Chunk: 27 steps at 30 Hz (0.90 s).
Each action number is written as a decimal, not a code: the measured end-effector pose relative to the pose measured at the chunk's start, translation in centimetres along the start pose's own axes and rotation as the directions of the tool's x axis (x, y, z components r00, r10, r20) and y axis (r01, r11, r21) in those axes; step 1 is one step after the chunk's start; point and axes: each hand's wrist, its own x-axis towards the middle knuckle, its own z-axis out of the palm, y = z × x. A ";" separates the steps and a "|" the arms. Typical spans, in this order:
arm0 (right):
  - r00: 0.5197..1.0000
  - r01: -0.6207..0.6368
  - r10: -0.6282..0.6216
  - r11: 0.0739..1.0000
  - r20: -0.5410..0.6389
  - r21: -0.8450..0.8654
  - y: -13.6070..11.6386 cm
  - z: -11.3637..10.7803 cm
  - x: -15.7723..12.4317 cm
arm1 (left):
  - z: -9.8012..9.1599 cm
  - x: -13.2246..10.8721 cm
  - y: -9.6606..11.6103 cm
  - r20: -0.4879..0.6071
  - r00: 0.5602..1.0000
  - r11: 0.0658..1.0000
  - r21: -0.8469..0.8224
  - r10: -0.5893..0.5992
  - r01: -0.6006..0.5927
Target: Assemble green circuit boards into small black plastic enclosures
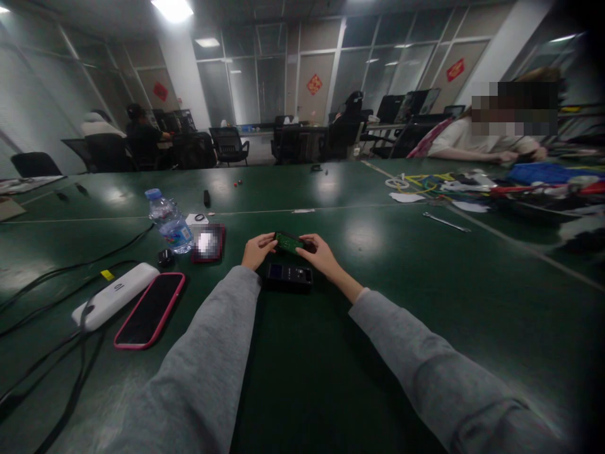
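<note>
Between my two hands is a green circuit board point(289, 243) with a dark edge, tilted up a little above the table. My left hand point(259, 250) grips its left end, thumb on the front face. At the other end my right hand point(321, 253) pinches it between thumb and fingers; what the fingers behind touch is hidden. Just below the board a black handheld device point(289, 277) with a small screen and round button lies on the green table point(293, 353). Both my forearms are in grey sleeves.
To the left are a water bottle point(169, 221), a white power bank point(118, 296), a pink-edged phone point(151, 312) and black cables point(80, 366). A wrench point(447, 222) lies on the right, before a heap of cables and tools point(491, 183). A person point(472, 142) sits at the far right.
</note>
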 end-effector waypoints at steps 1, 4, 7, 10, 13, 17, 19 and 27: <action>1.000 -0.004 0.004 1.000 -0.005 -0.006 0.0 0.0 0.0 | 0.0 0.0 0.1 -0.004 1.000 1.000 -0.009 -0.001 0.001; 1.000 -0.002 0.001 1.000 -0.017 -0.021 0.1 0.0 0.0 | 0.1 0.0 0.2 -0.005 1.000 1.000 -0.028 -0.011 0.011; 1.000 0.020 -0.021 0.999 -0.014 -0.050 0.0 0.1 0.0 | 0.0 0.1 0.1 0.008 1.000 1.000 -0.018 -0.009 0.009; 0.999 0.032 -0.033 0.997 -0.007 -0.069 -0.2 0.1 -0.1 | -0.1 0.2 -0.3 0.019 1.000 1.000 0.000 0.011 -0.011; 0.999 0.042 -0.043 0.996 -0.017 -0.074 -0.5 0.0 -0.3 | -0.2 0.4 -0.8 0.033 0.999 0.999 0.008 0.031 -0.031; 0.994 0.055 -0.069 0.988 -0.091 -0.143 -1.4 -0.2 -0.5 | -0.2 0.5 -1.0 0.034 0.998 0.999 -0.002 0.051 -0.051; 0.987 0.063 -0.092 0.975 -0.131 -0.215 -2.0 -0.3 -0.6 | -0.2 0.4 -0.9 0.020 0.998 0.999 0.007 0.051 -0.051; 0.956 0.243 -0.294 0.812 -0.012 -0.531 -3.1 -0.7 -0.6 | -0.4 0.3 -0.7 0.032 0.998 0.995 0.073 0.060 -0.062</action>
